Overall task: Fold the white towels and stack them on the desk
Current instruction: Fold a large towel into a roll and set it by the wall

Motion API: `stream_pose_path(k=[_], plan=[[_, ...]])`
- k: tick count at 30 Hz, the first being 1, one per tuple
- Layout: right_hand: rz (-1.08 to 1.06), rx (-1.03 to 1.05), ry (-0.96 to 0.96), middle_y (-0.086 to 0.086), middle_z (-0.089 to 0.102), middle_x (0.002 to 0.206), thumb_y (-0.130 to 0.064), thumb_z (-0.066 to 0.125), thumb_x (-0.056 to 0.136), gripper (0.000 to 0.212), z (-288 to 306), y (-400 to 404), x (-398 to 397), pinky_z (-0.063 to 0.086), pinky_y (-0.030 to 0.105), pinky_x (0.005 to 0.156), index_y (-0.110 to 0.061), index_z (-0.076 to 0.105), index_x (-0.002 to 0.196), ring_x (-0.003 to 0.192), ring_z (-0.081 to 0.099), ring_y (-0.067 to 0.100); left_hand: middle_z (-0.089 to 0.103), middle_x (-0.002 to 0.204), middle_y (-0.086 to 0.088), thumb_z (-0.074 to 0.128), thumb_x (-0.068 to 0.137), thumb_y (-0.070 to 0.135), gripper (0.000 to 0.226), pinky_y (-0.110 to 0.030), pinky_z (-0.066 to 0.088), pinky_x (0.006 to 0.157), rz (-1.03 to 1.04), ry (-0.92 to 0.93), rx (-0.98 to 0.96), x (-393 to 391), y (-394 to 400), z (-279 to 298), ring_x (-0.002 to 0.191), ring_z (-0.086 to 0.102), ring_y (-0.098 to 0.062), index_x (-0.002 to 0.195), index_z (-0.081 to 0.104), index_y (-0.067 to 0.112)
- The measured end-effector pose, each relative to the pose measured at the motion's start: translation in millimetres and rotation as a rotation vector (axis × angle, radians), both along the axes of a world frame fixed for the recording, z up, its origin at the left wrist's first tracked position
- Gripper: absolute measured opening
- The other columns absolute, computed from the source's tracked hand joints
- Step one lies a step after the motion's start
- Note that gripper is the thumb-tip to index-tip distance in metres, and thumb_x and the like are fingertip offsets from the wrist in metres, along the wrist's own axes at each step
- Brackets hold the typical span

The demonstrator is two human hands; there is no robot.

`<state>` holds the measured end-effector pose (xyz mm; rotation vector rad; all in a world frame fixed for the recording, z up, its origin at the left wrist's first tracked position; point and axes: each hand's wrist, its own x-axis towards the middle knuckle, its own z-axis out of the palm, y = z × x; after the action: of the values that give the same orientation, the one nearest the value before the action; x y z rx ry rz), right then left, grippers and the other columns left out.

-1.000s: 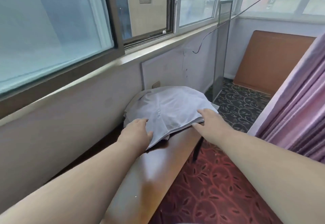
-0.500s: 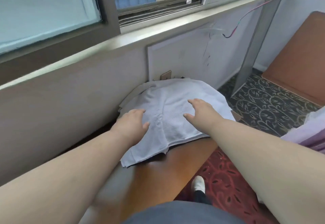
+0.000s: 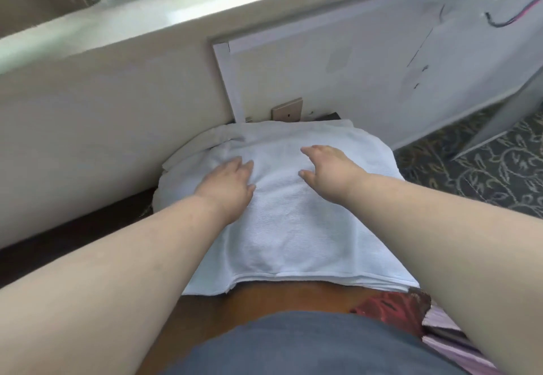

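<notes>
A stack of folded white towels (image 3: 288, 227) lies on the brown wooden desk (image 3: 282, 301), pushed up to the wall under the window sill. Several layered edges show at the stack's near right side. My left hand (image 3: 226, 182) rests flat on the top towel's left part, fingers straight and together. My right hand (image 3: 326, 166) lies palm down on the top towel to the right of it, fingers spread. Neither hand grips the cloth. The far left edge of the stack is rumpled.
The white wall (image 3: 117, 127) and window sill (image 3: 176, 10) run close behind the desk, with a beige wall socket (image 3: 287, 109) just beyond the towels. Patterned grey carpet (image 3: 484, 174) lies to the right, red carpet (image 3: 390, 310) beside the desk. A loose cable (image 3: 505, 21) hangs at upper right.
The camera has come closer and tilted down over the stack. Both hands slid from the towel's near edges up onto its top, and the towel now lies flatter and squarer.
</notes>
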<state>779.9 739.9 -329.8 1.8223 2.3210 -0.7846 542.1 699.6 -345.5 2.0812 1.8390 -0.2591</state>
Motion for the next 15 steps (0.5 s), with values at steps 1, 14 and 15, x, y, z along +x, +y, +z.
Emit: stream_pose_path(k=[1,14,15], plan=[[0.016,-0.010,0.004,0.003,0.026,0.161,-0.045,0.045,0.100,0.062,-7,8,2,0.022,0.043,0.120,-0.023,0.025,0.155,0.149,0.016,0.023,0.017,0.160,-0.010,0.037,0.101,0.041,0.060,-0.043,0.025,0.116,0.027,0.011,-0.010,2,6,-5,0.143,0.021,-0.032,0.154,0.018,0.021],[0.114,0.043,0.020,0.004,0.022,0.160,-0.051,0.040,0.097,0.051,-64,92,8,0.022,0.045,0.116,-0.031,0.040,0.144,0.146,0.018,0.028,0.053,0.129,-0.004,0.046,0.097,0.041,0.039,-0.039,0.037,0.095,0.184,0.100,0.191,9,61,-14,0.117,0.045,-0.028,0.132,0.051,0.025],[0.072,0.082,0.057,0.004,0.025,0.159,-0.049,0.043,0.097,0.049,-65,98,6,0.023,0.045,0.114,-0.029,0.043,0.142,0.144,0.021,0.029,0.057,0.125,-0.004,0.046,0.097,0.041,0.037,-0.040,0.038,0.092,0.194,0.072,0.233,9,64,-11,0.114,0.049,-0.029,0.129,0.054,0.023]])
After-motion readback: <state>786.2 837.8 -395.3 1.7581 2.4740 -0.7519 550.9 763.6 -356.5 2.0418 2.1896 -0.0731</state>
